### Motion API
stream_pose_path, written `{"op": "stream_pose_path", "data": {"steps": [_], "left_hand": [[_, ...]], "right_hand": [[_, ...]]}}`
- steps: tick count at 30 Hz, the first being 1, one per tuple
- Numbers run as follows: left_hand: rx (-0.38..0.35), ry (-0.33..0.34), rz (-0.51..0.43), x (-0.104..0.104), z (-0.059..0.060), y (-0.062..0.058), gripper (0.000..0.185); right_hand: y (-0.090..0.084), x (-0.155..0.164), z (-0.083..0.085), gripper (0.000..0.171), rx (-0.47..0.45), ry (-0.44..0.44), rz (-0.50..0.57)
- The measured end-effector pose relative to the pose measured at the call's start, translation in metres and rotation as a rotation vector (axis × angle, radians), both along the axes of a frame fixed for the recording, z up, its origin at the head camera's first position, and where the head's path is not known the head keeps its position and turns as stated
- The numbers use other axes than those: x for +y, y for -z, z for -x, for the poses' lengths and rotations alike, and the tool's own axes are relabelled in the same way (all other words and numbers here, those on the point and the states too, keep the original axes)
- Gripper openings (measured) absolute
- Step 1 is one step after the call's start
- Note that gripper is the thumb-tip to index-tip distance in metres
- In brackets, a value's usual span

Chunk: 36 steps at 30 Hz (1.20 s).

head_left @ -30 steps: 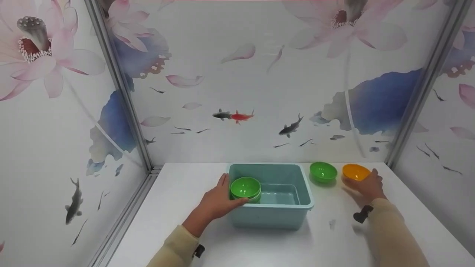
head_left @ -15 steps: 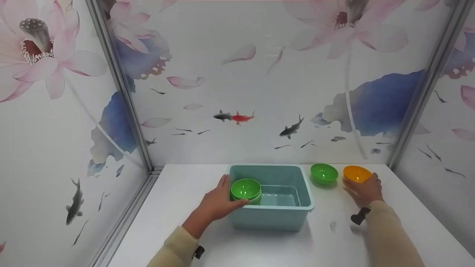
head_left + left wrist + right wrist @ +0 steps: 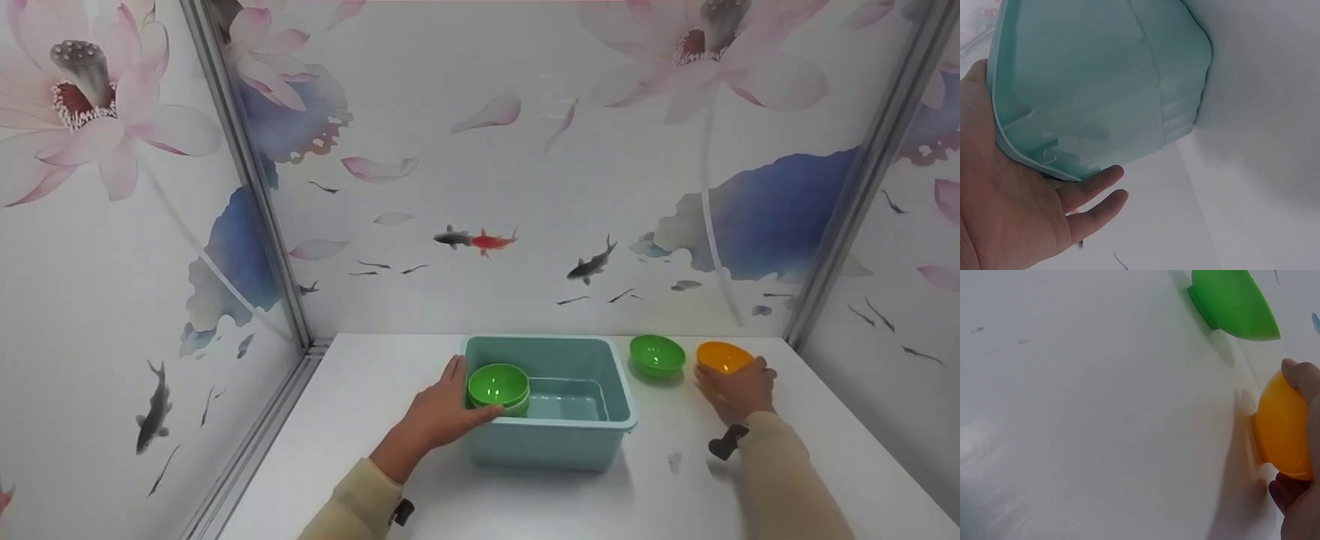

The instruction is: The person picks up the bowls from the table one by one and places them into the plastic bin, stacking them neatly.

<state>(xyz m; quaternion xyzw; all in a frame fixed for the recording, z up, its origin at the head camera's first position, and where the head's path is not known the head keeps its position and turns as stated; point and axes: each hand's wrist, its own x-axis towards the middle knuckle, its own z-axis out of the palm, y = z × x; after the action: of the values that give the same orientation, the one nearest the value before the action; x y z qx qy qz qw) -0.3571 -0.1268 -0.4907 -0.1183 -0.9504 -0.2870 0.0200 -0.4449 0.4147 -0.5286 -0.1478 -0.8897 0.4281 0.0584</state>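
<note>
A light teal plastic basin (image 3: 547, 446) stands on the white table. My left hand (image 3: 441, 405) rests on its near left corner, thumb along the front rim and fingers against the left side. In the left wrist view, two fairly straight fingers (image 3: 1098, 216) reach past the basin's wall. Inside the basin at the left sits a small stack of bowls with a green bowl (image 3: 497, 384) on top. At the far right my right hand (image 3: 742, 386) grips an orange bowl (image 3: 1280, 424) by its sides. Whether its base touches the table is hard to tell.
Another green bowl (image 3: 657, 356) stands upright between the basin and the orange bowl, near the back wall (image 3: 525, 172). Painted panels in metal frames (image 3: 247, 172) enclose the table at the back and both sides. A small grey mark (image 3: 675, 461) shows on the table (image 3: 660, 495).
The head view has tilted slightly, so the whole scene sits a little lower. Around the orange bowl, my right wrist has shifted slightly left. The left hand keeps its place on the basin.
</note>
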Motion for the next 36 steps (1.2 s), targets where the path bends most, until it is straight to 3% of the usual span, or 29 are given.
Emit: {"op": "stream_pose_path", "data": {"steps": [5, 18, 29, 36], "left_hand": [[0.001, -0.006, 0.001, 0.000, 0.000, 0.002, 0.126], [0.000, 0.007, -0.002, 0.000, -0.001, 0.000, 0.125], [-0.003, 0.011, 0.002, 0.002, -0.002, -0.001, 0.125], [0.000, 0.005, 0.004, 0.001, -0.001, 0.000, 0.125]], "right_hand": [[0.002, -0.002, -0.002, 0.130, -0.026, 0.011, -0.017], [0.001, 0.005, -0.011, 0.131, 0.015, -0.026, -0.040], [0.019, 0.032, 0.022, 0.125, 0.027, -0.118, -0.058], [0.007, 0.025, 0.023, 0.125, 0.073, -0.176, -0.028]]}}
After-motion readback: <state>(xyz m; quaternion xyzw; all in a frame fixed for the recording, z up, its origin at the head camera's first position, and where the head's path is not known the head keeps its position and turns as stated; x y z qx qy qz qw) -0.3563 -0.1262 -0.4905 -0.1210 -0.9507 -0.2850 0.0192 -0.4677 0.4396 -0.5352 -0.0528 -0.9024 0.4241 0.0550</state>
